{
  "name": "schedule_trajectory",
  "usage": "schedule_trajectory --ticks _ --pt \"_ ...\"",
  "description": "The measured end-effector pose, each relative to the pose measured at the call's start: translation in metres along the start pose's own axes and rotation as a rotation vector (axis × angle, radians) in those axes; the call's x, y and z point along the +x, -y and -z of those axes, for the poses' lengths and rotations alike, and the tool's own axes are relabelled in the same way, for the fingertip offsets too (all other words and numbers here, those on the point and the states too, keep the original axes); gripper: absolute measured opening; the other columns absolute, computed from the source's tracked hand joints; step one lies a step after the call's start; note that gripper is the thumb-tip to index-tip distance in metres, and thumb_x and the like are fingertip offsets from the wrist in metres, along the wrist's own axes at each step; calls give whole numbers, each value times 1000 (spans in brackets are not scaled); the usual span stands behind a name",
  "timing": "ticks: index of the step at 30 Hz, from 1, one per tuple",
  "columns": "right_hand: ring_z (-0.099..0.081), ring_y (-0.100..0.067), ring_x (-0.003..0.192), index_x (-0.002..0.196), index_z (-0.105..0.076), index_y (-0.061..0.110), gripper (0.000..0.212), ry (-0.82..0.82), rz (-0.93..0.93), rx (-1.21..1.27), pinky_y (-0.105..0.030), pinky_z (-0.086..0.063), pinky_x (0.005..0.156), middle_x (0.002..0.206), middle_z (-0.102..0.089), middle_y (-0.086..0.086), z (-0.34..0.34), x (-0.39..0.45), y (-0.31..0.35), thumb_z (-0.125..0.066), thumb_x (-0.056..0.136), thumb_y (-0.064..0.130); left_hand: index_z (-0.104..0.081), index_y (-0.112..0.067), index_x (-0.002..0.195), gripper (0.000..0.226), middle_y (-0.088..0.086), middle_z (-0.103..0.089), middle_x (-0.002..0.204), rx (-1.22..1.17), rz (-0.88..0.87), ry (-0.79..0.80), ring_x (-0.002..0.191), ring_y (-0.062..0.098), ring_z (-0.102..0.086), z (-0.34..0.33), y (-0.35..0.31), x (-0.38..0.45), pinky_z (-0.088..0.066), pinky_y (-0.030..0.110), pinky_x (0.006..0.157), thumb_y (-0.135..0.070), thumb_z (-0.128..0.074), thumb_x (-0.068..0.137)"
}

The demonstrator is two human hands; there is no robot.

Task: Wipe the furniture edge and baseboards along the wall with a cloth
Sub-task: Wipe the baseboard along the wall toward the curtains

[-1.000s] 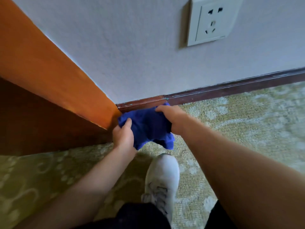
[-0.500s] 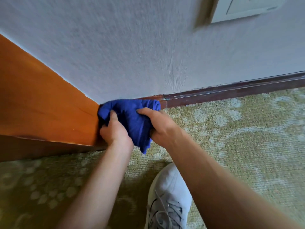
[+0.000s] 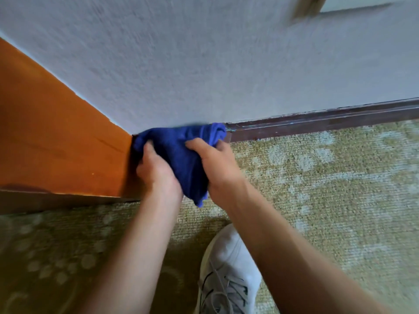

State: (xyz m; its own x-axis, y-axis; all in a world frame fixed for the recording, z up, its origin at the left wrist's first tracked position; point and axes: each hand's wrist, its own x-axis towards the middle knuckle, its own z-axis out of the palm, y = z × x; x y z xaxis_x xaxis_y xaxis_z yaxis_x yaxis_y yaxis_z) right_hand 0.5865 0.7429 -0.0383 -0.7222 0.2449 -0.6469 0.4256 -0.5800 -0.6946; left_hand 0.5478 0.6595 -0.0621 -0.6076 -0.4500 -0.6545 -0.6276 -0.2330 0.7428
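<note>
Patterned carpet, seemingly textured wall

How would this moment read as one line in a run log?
stage: wiping corner | left hand: grips blue cloth | right hand: grips cloth | cloth: at baseboard end, beside furniture

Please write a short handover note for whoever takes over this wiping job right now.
Left hand: grips the cloth.
Right hand: grips the same cloth.
Cloth: bunched in the corner where the furniture side meets the wall and the baseboard begins.
Done: cannot tell from this view.
Left: probably the baseboard running off to the right.
</note>
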Motion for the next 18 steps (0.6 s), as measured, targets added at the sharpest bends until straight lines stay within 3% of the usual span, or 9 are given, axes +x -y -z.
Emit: schedule_trajectory --ticks 3,6,8,11,15,18 --pt "-71 -31 93 101 -63 -3 23 -85 -3 24 -45 -57 86 98 -72 -21 12 -2 6 -66 80 7 -56 -12 130 46 6 -64 126 -20 62 95 111 25 -64 -9 5 -8 -53 37 92 -43 -49 97" --pt "-64 -24 74 101 -61 1 21 -284 -16 185 -35 -54 67 83 -65 -12 45 -3 14 -62 82 8 -62 -8 121 38 11 -71 110 -93 131 185 95 27 -70 -36 17 -33 -56 45 89 -32 -60 92" --pt "-60 -21 71 102 -60 3 20 -361 5 260 -29 -49 63 79 -61 -9 59 1 16 -59 83 8 -63 -6 114 30 9 -72 97 -89 135 227 87 24 -71 -44 21 -41 -58 41 82 -26 -62 91" --pt "-61 -22 78 91 -57 8 7 -298 16 185 -34 -50 72 81 -61 -8 38 4 13 -59 84 9 -64 -11 104 16 2 -70 85 -57 104 185 77 21 -67 -28 10 -28 -54 27 66 -21 -61 92" --pt "-62 -21 82 81 -55 13 7 -78 -15 -12 -38 -54 79 84 -63 -8 2 4 0 -59 86 10 -61 -10 123 35 7 -68 110 -51 40 62 90 25 -66 -7 -3 -5 -52 33 78 -30 -57 94" --pt "-64 -23 84 87 -58 11 4 -143 -7 8 -38 -56 80 87 -64 -10 18 6 9 -60 84 10 -59 -13 126 40 7 -68 114 -7 42 74 93 25 -68 -18 8 -14 -56 38 83 -35 -59 93"
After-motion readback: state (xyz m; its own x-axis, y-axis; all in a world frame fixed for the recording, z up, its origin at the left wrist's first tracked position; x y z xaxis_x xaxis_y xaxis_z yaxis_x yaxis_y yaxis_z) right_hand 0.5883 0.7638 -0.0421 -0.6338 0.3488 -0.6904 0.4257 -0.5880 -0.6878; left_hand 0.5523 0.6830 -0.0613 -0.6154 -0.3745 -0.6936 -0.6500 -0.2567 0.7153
